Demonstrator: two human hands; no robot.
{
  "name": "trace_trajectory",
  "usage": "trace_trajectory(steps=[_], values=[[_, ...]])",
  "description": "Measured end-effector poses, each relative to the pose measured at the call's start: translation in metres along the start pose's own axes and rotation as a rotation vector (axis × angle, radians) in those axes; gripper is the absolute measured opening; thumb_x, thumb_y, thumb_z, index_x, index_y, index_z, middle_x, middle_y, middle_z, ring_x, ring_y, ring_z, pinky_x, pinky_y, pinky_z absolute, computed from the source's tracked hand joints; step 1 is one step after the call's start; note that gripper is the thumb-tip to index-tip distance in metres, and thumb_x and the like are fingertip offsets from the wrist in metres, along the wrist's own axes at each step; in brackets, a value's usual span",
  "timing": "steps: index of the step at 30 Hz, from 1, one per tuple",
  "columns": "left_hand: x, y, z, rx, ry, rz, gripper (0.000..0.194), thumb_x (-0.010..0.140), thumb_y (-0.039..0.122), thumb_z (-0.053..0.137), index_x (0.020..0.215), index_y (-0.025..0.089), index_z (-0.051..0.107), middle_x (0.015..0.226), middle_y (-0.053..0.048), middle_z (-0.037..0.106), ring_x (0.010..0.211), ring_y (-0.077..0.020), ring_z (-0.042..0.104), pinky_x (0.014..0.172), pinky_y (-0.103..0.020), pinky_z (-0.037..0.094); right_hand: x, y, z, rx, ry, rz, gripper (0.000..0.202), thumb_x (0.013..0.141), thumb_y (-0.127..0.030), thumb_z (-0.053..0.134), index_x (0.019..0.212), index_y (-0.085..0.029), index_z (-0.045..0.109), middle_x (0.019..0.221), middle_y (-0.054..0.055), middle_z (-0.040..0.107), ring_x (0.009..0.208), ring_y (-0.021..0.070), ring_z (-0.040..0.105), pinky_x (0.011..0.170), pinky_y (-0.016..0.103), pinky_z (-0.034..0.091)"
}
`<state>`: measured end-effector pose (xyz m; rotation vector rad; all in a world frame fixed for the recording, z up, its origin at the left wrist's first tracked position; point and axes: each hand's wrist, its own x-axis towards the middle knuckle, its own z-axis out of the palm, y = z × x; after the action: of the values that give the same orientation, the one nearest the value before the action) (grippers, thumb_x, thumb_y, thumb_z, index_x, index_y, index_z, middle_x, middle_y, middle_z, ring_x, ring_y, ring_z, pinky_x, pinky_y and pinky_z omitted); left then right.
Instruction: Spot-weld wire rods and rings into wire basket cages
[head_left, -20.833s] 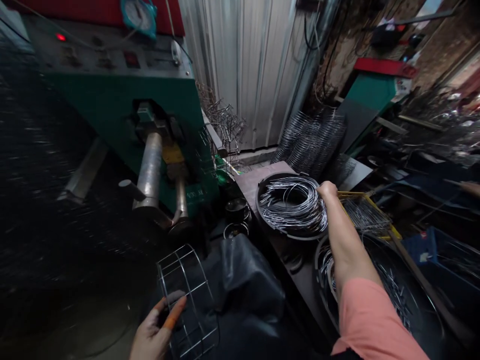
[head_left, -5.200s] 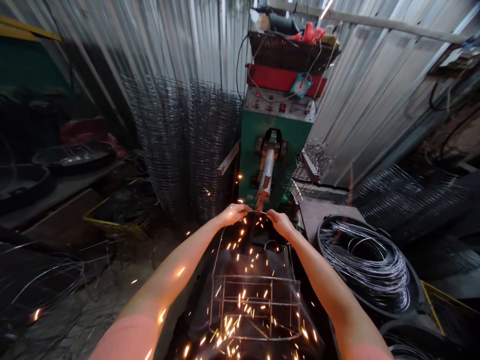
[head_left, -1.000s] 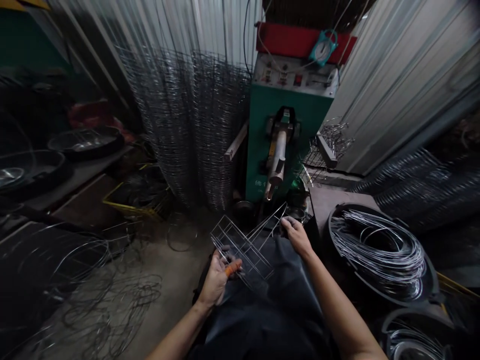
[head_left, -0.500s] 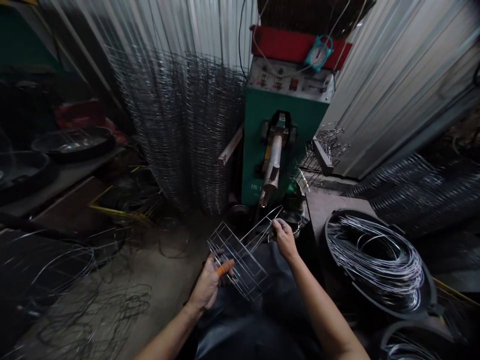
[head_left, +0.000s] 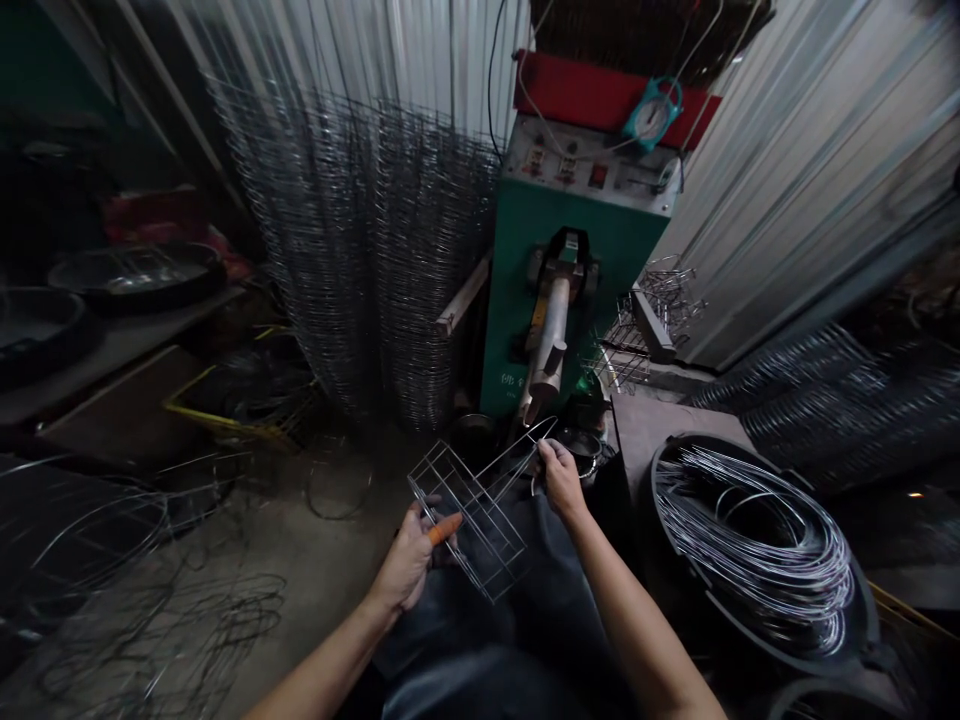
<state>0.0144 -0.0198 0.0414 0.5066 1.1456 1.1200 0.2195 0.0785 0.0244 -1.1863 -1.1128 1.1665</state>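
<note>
A wire rack (head_left: 480, 515) of thin metal rods is held tilted over my lap. My left hand (head_left: 420, 550), with an orange cover on one finger, grips its left side. My right hand (head_left: 559, 478) pinches a thin bent wire (head_left: 541, 430), whose two legs run down to the rack. The wire's curved end lies just under the tip of the metal arm (head_left: 551, 335) of a green machine (head_left: 517, 240); whether they touch I cannot tell.
A black tub (head_left: 660, 520) holding many wire hoops (head_left: 787, 540) is at the right. Tall stacks of wire racks (head_left: 420, 260) lean behind. Loose wires (head_left: 172, 630) lie on the floor at left, near a yellow-edged basket (head_left: 187, 405).
The view has shifted a little. Both hands, with the rack and bent wire, have moved slightly left, and the wire's curved end is nearer the machine arm's tip.
</note>
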Motion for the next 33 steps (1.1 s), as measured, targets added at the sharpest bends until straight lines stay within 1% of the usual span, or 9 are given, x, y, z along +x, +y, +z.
trace_trajectory(steps=[3, 7, 10, 13, 17, 22, 25, 28, 33], values=[[0.004, 0.005, 0.002, -0.016, 0.001, 0.001, 0.061, 0.053, 0.032, 0.076, 0.101, 0.021, 0.039, 0.068, 0.006, 0.049, 0.057, -0.0108, 0.051, 0.047, -0.028, 0.05, 0.007, 0.003, 0.0, 0.059, -0.009, 0.021, 0.034, 0.077, -0.048, 0.057, 0.062, -0.02, 0.045, 0.051, -0.005, 0.04, 0.045, 0.0086, 0.036, 0.042, 0.021, 0.029], [0.011, 0.008, 0.004, -0.025, 0.014, -0.012, 0.061, 0.052, 0.03, 0.077, 0.098, 0.022, 0.039, 0.068, 0.007, 0.048, 0.054, -0.0099, 0.051, 0.047, -0.029, 0.051, 0.015, 0.001, 0.001, 0.096, 0.017, 0.04, 0.033, 0.073, -0.047, 0.061, 0.062, -0.02, 0.045, 0.05, -0.007, 0.038, 0.042, 0.0073, 0.034, 0.04, 0.02, 0.028], [0.015, 0.01, 0.006, -0.007, 0.018, -0.019, 0.059, 0.054, 0.029, 0.076, 0.099, 0.024, 0.038, 0.067, 0.008, 0.048, 0.051, -0.0095, 0.05, 0.047, -0.028, 0.051, 0.018, -0.001, 0.003, 0.137, 0.026, 0.053, 0.033, 0.069, -0.046, 0.064, 0.062, -0.02, 0.046, 0.05, -0.007, 0.039, 0.041, 0.0068, 0.033, 0.038, 0.02, 0.028], [0.014, 0.012, 0.008, 0.013, 0.027, 0.012, 0.056, 0.058, 0.03, 0.075, 0.099, 0.024, 0.037, 0.065, 0.008, 0.047, 0.049, -0.0091, 0.049, 0.047, -0.027, 0.05, 0.019, -0.002, 0.004, 0.163, 0.016, 0.071, 0.032, 0.069, -0.046, 0.063, 0.061, -0.02, 0.046, 0.049, -0.007, 0.039, 0.04, 0.0067, 0.032, 0.038, 0.02, 0.028], [0.009, 0.004, 0.014, -0.027, 0.038, 0.036, 0.056, 0.055, 0.031, 0.077, 0.094, 0.023, 0.038, 0.065, 0.008, 0.048, 0.051, -0.0092, 0.051, 0.044, -0.023, 0.047, 0.019, 0.001, 0.004, 0.153, 0.018, 0.053, 0.032, 0.071, -0.046, 0.062, 0.061, -0.02, 0.046, 0.049, -0.006, 0.04, 0.042, 0.0075, 0.035, 0.039, 0.02, 0.03], [0.004, -0.012, 0.019, -0.115, 0.012, -0.025, 0.058, 0.053, 0.03, 0.077, 0.095, 0.023, 0.037, 0.071, 0.006, 0.052, 0.055, -0.0103, 0.054, 0.047, -0.025, 0.048, 0.017, -0.002, 0.003, 0.08, 0.095, 0.01, 0.033, 0.07, -0.048, 0.062, 0.061, -0.02, 0.047, 0.049, -0.007, 0.038, 0.043, 0.0076, 0.035, 0.04, 0.02, 0.028], [0.0, -0.013, 0.016, -0.114, 0.006, 0.014, 0.058, 0.055, 0.029, 0.075, 0.097, 0.023, 0.037, 0.069, 0.006, 0.053, 0.056, -0.0096, 0.054, 0.048, -0.023, 0.047, 0.012, -0.007, 0.004, 0.06, 0.1, -0.018, 0.032, 0.07, -0.046, 0.062, 0.06, -0.02, 0.048, 0.049, -0.007, 0.039, 0.043, 0.0078, 0.035, 0.041, 0.021, 0.028], [-0.004, -0.01, 0.007, -0.099, -0.025, 0.028, 0.06, 0.052, 0.028, 0.076, 0.098, 0.023, 0.038, 0.069, 0.007, 0.053, 0.057, -0.0099, 0.055, 0.05, -0.024, 0.048, 0.004, -0.009, 0.005, 0.061, 0.08, -0.013, 0.031, 0.069, -0.044, 0.063, 0.058, -0.02, 0.049, 0.048, -0.006, 0.041, 0.043, 0.0082, 0.037, 0.042, 0.022, 0.029], [-0.014, -0.011, -0.003, -0.076, -0.033, 0.016, 0.062, 0.054, 0.026, 0.076, 0.102, 0.024, 0.038, 0.069, 0.008, 0.051, 0.056, -0.0088, 0.054, 0.054, -0.026, 0.05, -0.021, -0.003, 0.001, 0.08, 0.107, -0.002, 0.03, 0.071, -0.045, 0.063, 0.062, -0.019, 0.052, 0.048, -0.006, 0.043, 0.043, 0.0087, 0.038, 0.044, 0.022, 0.03]])
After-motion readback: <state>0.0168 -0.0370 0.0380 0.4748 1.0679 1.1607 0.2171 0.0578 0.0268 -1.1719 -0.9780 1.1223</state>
